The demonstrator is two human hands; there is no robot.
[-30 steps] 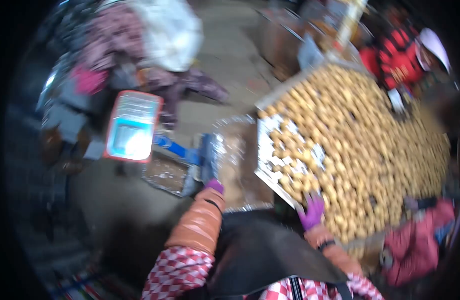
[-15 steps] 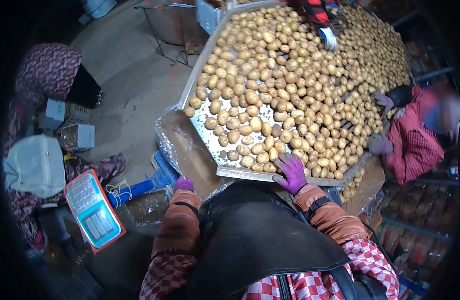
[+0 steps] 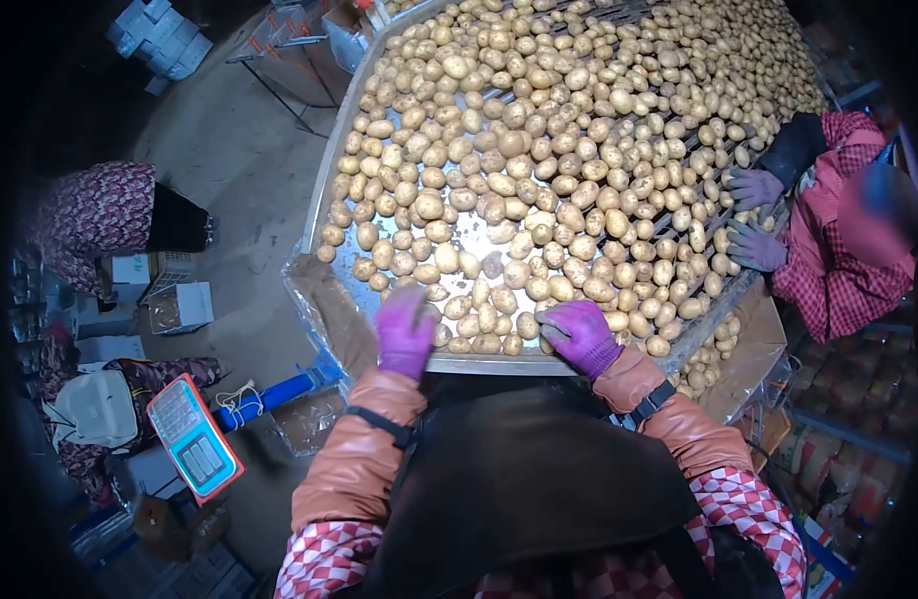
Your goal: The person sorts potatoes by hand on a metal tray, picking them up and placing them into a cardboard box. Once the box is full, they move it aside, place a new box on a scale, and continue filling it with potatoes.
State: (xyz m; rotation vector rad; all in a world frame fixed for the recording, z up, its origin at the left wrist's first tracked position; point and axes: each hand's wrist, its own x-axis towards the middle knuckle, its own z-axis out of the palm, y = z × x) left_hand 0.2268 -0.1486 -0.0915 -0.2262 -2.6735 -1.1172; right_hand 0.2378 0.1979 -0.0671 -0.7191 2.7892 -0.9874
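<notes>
Pale brown potatoes (image 3: 504,185) lie spread over a metal sorting table (image 3: 469,238), densest at the far right. My left hand (image 3: 405,337), in a purple glove, is over the front-left edge beside several potatoes; its fingers are smeared by motion. My right hand (image 3: 585,337), gloved in purple too, rests at the front edge among potatoes. Its fingers are curled down, and what they enclose, if anything, is hidden. Nearest to it on the left is a single potato (image 3: 527,325).
A co-worker (image 3: 838,240) leans in at the right, both gloved hands on the potatoes. To the left stands a scale display (image 3: 196,439) on a blue post (image 3: 269,397). Other people bend near boxes (image 3: 179,307). A cardboard box (image 3: 743,349) sits below the table's right corner.
My left hand has risen from beside the table onto its front-left edge. The fingers of my right hand, spread before, are now curled. The co-worker's hands at right have come together.
</notes>
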